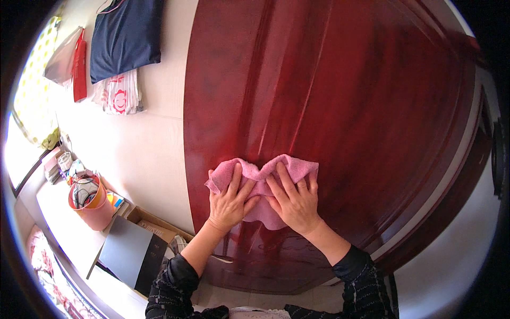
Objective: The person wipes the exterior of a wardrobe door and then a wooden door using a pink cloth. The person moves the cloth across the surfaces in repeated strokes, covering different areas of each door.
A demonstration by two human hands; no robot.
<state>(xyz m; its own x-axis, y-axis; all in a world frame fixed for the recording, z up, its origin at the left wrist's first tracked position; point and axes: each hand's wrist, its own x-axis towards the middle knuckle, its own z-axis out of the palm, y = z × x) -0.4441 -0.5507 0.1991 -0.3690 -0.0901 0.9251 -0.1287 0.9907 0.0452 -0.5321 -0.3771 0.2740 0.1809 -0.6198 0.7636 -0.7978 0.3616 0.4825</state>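
A pink cloth [266, 207] lies bunched against the glossy dark red wooden door [350, 119]. My left hand [229, 203] holds the cloth's left part to the door, fingers spread over it. On the right part, my right hand [297, 203] presses in the same way, its fingers slightly bent. The two thumbs point towards each other with a small gap between them. Folds of the cloth stand up above the fingertips, and its lower end hangs between the wrists. Vertical moulding lines run up the door above the cloth.
On the left wall hang a dark blue bag [125, 40], a red bag [79, 67] and plastic bags [119, 95]. Below, a desk [53, 203] bears a pink bucket [93, 215] of cables, a cardboard box [151, 221] and a grey-black box [127, 247]. A door frame [446, 223] curves along the right.
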